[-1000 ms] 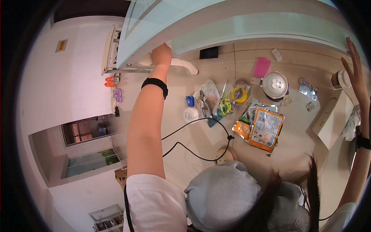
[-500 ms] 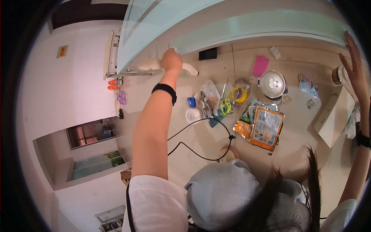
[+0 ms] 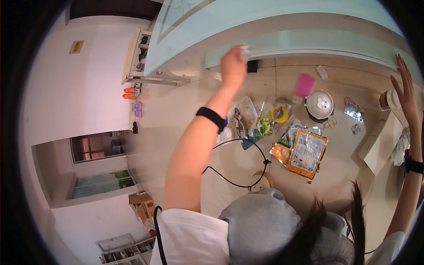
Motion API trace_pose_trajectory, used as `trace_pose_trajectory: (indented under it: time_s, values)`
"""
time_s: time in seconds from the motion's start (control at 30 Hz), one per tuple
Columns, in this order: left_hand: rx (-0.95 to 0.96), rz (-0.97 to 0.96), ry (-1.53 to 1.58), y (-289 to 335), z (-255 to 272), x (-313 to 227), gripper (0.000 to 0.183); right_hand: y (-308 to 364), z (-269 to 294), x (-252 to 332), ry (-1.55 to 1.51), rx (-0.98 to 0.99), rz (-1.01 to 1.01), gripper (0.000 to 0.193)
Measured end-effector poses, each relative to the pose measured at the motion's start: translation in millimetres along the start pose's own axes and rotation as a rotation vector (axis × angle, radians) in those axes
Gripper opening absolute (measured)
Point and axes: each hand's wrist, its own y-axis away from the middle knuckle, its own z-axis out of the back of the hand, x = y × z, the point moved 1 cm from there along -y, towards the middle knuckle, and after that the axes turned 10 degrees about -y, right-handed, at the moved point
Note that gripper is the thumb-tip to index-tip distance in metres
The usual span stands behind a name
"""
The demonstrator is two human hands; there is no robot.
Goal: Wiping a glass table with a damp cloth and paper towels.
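Observation:
My left hand [image 3: 233,68] is closed on a white crumpled wad, perhaps tissue [image 3: 244,53]. It presses near the pale green glass strip [image 3: 304,39] along the side of a glass-topped table [image 3: 212,20]. The fingers partly hide the wad. At the far right, my right hand [image 3: 404,84] is stretched out and holds nothing. Its fingertips reach the other end of that strip. A black object [image 3: 252,66] lies on the floor just beyond my left hand.
On the tiled floor lie orange packets [image 3: 306,152], a lidded white pot [image 3: 319,105], a yellow tape roll [image 3: 279,115], pliers [image 3: 240,123], a pink sheet [image 3: 304,85] and a black cable loop [image 3: 238,185]. A white box [image 3: 382,141] and a jar [image 3: 388,100] stand at the right.
My left hand has moved right along the glass strip with the white wad. My right hand keeps its place at the far end. The view has shifted slightly.

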Motion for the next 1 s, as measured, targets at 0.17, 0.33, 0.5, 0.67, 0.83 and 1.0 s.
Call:
trace_pose_trajectory:
  time_s: [0.17, 0.33, 0.5, 0.67, 0.83, 1.0]
  values:
    - [-0.126, 0.078, -0.237, -39, 34, 81, 0.020, -5, -2, 3, -0.042, 0.016, -0.060, 0.055]
    - [0.075, 0.002, -0.403, -22, 13, 86, 0.023, -1, -10, -11, -0.029, 0.000, -0.031, 0.054]
    - [-0.188, 0.058, -0.165, 7, -14, 62, 0.025, 1, -21, -16, 0.130, -0.010, -0.082, 0.054]
    - [-0.056, 0.032, -0.036, 17, -18, -18, 0.026, 4, -13, -18, 0.035, -0.014, -0.027, 0.055]
    - [0.042, 0.020, 0.263, 19, -22, -61, 0.021, 2, -4, -7, -0.029, 0.002, 0.013, 0.055]
    - [0.472, 0.206, 0.908, 7, 3, -58, 0.026, -9, 0, 22, -0.145, -0.043, -0.059, 0.056]
